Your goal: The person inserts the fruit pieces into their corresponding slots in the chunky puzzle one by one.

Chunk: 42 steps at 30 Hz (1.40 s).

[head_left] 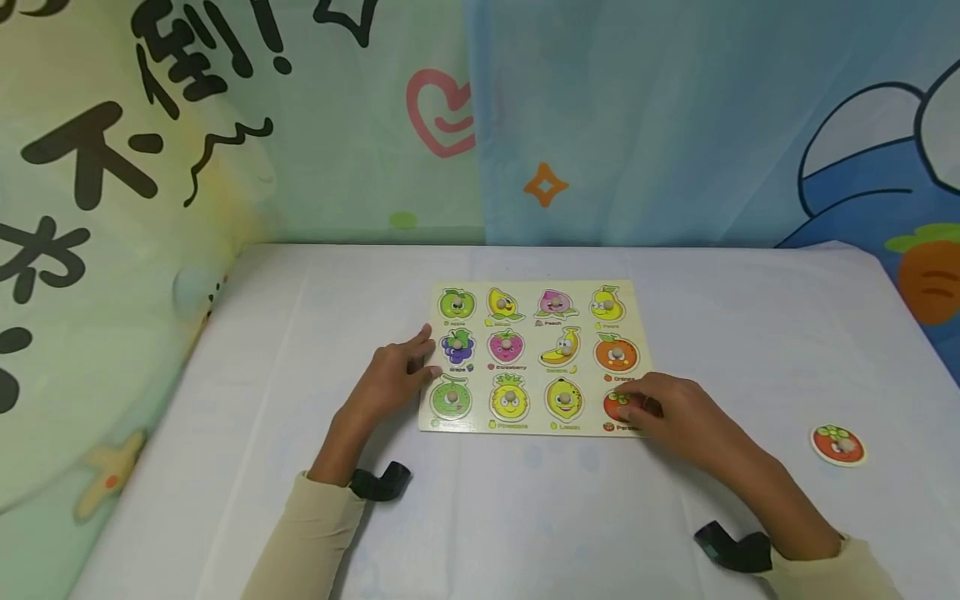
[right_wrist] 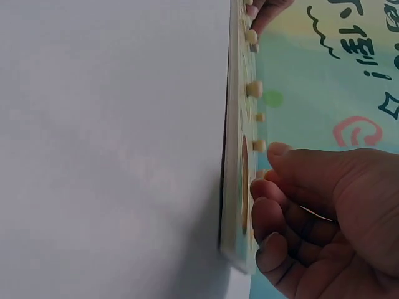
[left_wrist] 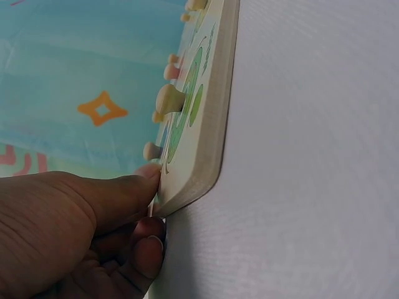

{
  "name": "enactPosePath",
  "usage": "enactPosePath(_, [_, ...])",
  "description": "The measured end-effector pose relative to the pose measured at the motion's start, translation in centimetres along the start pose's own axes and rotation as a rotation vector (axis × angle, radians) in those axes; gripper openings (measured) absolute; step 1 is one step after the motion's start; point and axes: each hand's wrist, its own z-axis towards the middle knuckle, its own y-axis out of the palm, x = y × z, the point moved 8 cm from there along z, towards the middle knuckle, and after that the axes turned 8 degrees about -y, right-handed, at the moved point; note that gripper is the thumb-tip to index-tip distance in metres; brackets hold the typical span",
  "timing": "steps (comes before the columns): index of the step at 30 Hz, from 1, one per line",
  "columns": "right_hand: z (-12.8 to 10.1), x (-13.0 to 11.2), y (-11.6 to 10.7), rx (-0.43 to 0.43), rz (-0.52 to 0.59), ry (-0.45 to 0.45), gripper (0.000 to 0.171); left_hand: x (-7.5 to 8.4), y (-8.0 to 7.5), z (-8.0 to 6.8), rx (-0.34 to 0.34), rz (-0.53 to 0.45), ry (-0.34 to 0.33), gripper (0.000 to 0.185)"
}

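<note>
A wooden fruit puzzle board [head_left: 536, 427] with knobbed pieces lies on the table. My left hand [head_left: 392, 377] holds its left edge, the thumb [left_wrist: 124, 193] on the rim and the other fingers bent beside it. Over the lower right corner is my right hand [head_left: 671, 412], its bent fingertips at the red fruit spot [head_left: 615, 406], which they partly cover. In the right wrist view that spot [right_wrist: 245, 187] shows no knob, and thumb and forefinger stand apart with nothing seen between them. A loose red fruit piece [head_left: 838, 446] with green leaves lies to the right.
A white cloth [head_left: 525, 517] covers the table. Printed curtains [head_left: 637, 125] hang behind it and along the left side. Black straps with a protruding part [head_left: 382, 482] sit at both wrists. The orange piece [head_left: 617, 354] sits just above the red spot.
</note>
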Motion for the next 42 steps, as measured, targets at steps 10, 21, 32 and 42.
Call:
enactPosePath(10, [-2.3, 1.4, -2.5, 0.075, -0.027, -0.017, 0.022, -0.2, 0.2, 0.1, -0.013, -0.004, -0.025, 0.055])
enactPosePath(21, [-5.4, 4.9, -5.7, 0.166, -0.147, 0.096, 0.027, -0.5, 0.1, 0.1, -0.016, -0.02, -0.031, 0.054])
enactPosePath(32, [-10.2, 9.7, -7.2, 0.174, -0.24, 0.299, 0.026, -0.3, 0.1, 0.1, -0.019, -0.013, -0.026, 0.055])
enactPosePath(42, [-13.0, 13.4, -8.7, 0.114, -0.269, 0.568, 0.032, -0.5, 0.2, 0.1, -0.017, -0.025, -0.029, 0.055])
